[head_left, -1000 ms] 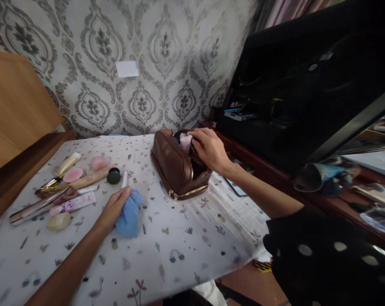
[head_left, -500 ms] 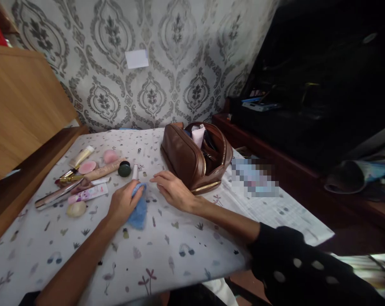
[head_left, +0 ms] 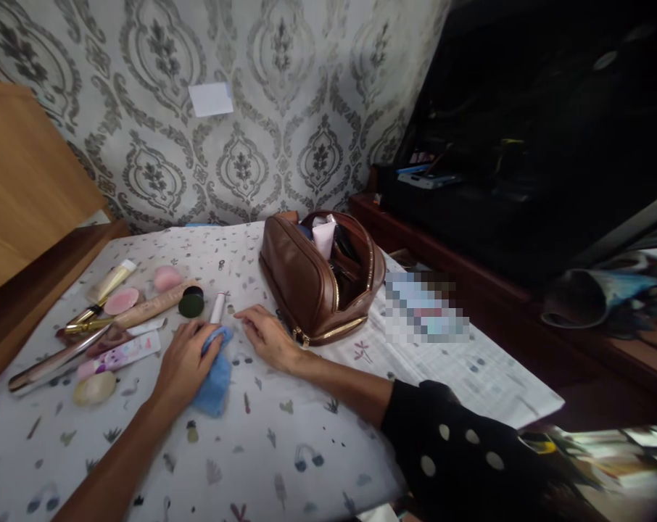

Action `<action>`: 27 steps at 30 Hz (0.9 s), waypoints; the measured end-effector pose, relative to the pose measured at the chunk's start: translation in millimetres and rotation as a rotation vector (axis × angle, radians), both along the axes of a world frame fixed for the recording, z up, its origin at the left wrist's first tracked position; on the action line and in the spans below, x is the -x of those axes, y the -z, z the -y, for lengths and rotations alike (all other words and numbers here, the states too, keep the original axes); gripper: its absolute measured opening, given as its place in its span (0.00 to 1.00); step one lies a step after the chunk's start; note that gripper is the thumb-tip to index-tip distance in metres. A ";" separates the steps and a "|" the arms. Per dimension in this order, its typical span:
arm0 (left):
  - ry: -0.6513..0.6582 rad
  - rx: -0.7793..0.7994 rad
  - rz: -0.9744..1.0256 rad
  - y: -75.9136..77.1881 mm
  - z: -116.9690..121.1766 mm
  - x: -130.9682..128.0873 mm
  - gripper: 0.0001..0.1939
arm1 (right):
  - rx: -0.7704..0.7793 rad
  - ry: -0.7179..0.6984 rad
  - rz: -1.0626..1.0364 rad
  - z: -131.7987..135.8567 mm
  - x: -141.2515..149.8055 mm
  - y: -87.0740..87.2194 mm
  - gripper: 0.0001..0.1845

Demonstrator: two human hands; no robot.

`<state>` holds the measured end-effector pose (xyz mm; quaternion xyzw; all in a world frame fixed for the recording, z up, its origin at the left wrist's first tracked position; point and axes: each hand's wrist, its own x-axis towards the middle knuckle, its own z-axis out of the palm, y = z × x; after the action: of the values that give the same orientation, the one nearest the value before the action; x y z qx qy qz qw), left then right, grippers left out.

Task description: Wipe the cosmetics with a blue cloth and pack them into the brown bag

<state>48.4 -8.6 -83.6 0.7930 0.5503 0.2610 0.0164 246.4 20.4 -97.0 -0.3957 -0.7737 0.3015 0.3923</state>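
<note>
A small blue cloth [head_left: 213, 384] is pinched in my left hand [head_left: 184, 362], which rests low on the tabletop with part of the cloth hanging out beside the thumb. Just beyond it lies a white tube-like stick [head_left: 218, 307], its lower end partly hidden. A dark green round jar [head_left: 191, 303] sits close to the left fingers. My right hand [head_left: 267, 339] is bare, fingers stretched toward the left, hovering over or resting on the cloth-covered table in front of a brown zip bag [head_left: 301, 279]. The bag stands unzipped, and a pale pink tube [head_left: 323, 239] sticks out.
Cosmetics lie on the left: a pink sponge [head_left: 167, 278], a pink round compact [head_left: 121, 301], a cream tube [head_left: 114, 280], a purple-and-white tube [head_left: 120, 357] and a yellowish oval piece [head_left: 95, 389]. A wooden panel [head_left: 29, 188] borders the left; a blurred-out item [head_left: 427, 308] lies right.
The whole scene has shifted left and slightly nearer in view as the head camera moved. My left hand still grips the blue cloth; my right hand remains open beside it.
</note>
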 end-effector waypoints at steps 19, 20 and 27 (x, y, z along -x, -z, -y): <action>0.334 -0.054 0.158 -12.8 17.4 -21.2 0.10 | -0.065 -0.117 0.112 7.4 -3.3 -9.0 0.14; 0.329 -0.054 0.161 -11.6 17.3 -20.0 0.09 | -0.066 -0.120 0.115 7.3 -3.8 -9.1 0.14; 0.288 -0.086 0.148 -5.0 13.3 -11.1 0.09 | -0.101 -0.220 0.217 7.8 -7.9 -10.0 0.18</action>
<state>59.4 -21.9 -78.6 0.8421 0.4167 0.3371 0.0602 254.3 12.6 -86.9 -0.3184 -0.8644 0.2588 0.2905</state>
